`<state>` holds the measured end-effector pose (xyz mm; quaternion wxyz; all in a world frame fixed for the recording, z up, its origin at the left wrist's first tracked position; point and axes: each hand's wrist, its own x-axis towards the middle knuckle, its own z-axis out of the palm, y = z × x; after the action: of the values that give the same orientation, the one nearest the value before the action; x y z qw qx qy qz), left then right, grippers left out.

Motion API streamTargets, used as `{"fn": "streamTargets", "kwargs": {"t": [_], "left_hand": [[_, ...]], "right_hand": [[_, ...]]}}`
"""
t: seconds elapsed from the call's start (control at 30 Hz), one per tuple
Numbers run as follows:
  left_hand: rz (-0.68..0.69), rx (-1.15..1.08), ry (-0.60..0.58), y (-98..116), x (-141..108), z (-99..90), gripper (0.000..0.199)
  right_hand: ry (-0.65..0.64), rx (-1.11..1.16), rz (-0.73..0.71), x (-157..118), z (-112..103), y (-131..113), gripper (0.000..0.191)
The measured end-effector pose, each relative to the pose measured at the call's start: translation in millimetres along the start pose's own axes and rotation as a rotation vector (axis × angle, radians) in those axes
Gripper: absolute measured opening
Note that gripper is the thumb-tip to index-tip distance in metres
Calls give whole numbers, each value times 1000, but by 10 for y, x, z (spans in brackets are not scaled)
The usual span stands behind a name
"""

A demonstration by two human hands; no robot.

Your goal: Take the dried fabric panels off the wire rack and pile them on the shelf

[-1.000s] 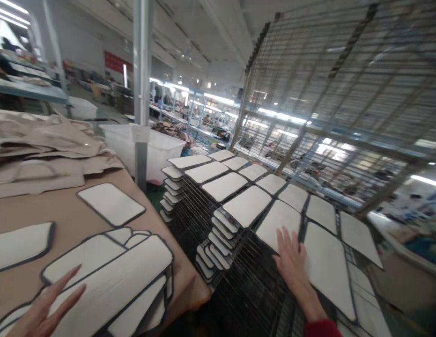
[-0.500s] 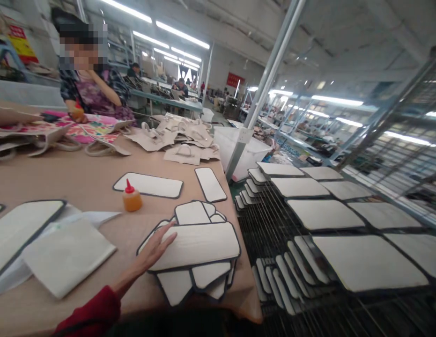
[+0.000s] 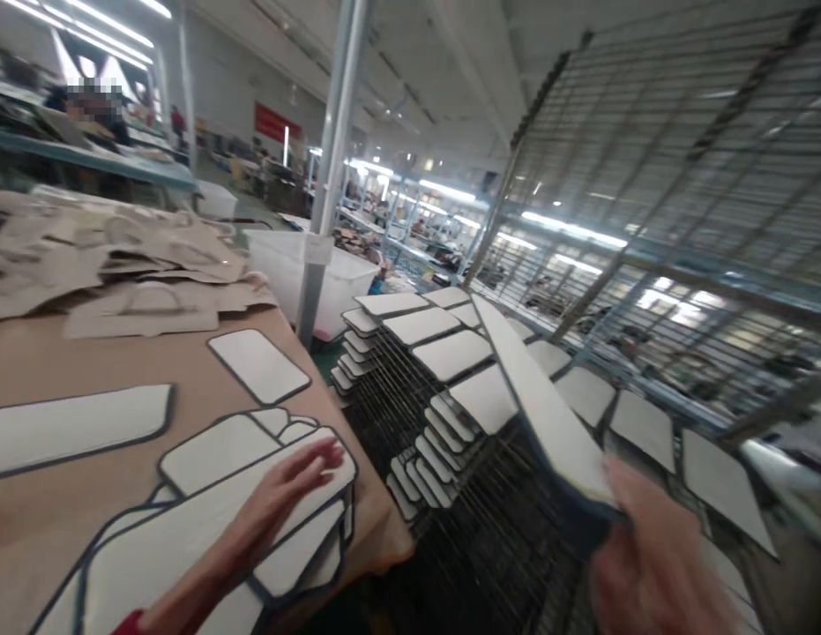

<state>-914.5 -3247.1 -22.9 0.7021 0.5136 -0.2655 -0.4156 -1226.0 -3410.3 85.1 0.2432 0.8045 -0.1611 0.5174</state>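
Closest of all, the right hand (image 3: 654,556), blurred, grasps the near end of a dark-edged white panel (image 3: 542,388), which slants up and away above the wire rack (image 3: 503,520) at the person's right. Over to the left, the left hand (image 3: 291,485) has nothing in its grip; its fingers extend loosely over the stack of panels (image 3: 152,538) on the brown desk (image 3: 191,379), though whether they touch the top one cannot be told. Beyond the stack lie a long panel (image 3: 79,428) and a shorter panel (image 3: 257,364), apart from each other, while more panels (image 3: 453,353) sit in rows on the rack. Farther off come beige bag pieces (image 3: 145,265) heaped on the desk, a metal post (image 3: 331,141), a white bin (image 3: 350,273) behind it and, deep in the hall, a red banner (image 3: 278,122)
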Motion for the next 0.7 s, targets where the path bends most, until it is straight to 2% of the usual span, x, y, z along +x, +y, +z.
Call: {"fn": "streamTargets", "kwargs": {"t": [0.07,0.13,0.17,0.23,0.37,0.43,0.53,0.6,0.7], "left_hand": [[-84,-267,-304,106,133,595,85],[-135,-444,-504,228,191,1105,90],[-178,-511,-577,283,198,1302,87],[-281,-574,-638,357,194,1571,74],[-475,-543,-536,383,204,1777,56],[-494,-566,-460,378,230,1825,54],[-451,-608,-353,359,287,1896,51],[-439,-617,-328,316,336,1949,47],[-398,-635,-328,205,394,2054,40]], "right_hand": [[-4,27,-102,59,-66,-176,38],[-66,73,-216,107,-75,-310,38],[-97,80,-257,114,-74,-354,38],[-139,61,-301,92,-79,-401,35],[-154,39,-316,-6,-135,-365,35],[-105,57,-261,-47,-183,-271,39],[-58,-108,-102,-156,-255,1,65],[-159,-225,43,-293,-281,240,67],[-418,-102,226,-550,-290,566,53]]}}
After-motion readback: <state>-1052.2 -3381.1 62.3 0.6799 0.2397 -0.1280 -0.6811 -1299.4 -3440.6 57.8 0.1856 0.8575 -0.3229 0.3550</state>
